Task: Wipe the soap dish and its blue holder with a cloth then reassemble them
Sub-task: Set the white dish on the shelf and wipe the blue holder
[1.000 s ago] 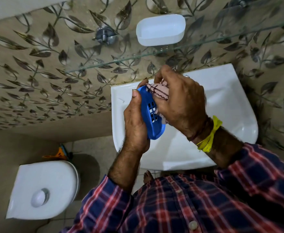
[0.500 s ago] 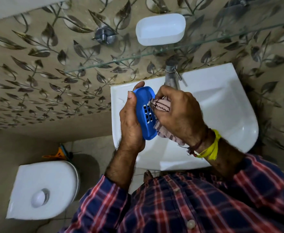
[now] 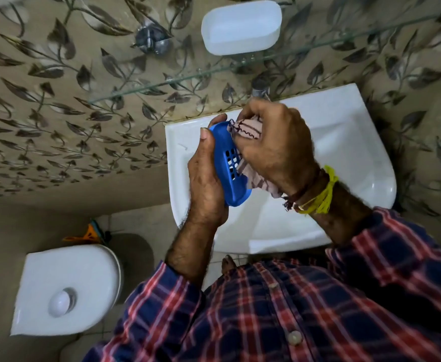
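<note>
Currently the left hand (image 3: pixel 205 184) grips the blue holder (image 3: pixel 231 163) along its long edge, held tilted above the white basin (image 3: pixel 350 152). Right hand (image 3: pixel 276 147) is curled round a striped cloth (image 3: pixel 248 128), pressing it into the holder's slotted face. White soap dish (image 3: pixel 241 26) sits apart on the glass shelf (image 3: pixel 161 81), near the shelf's front edge. Open room lies over the basin's right half. Leaf-patterned wall tile (image 3: pixel 57 113) backs the shelf; a white toilet cistern lid (image 3: pixel 65 288) stands lower left.

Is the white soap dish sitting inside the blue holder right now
No, the white soap dish sits on the glass shelf, while the left hand grips the blue holder.
</note>
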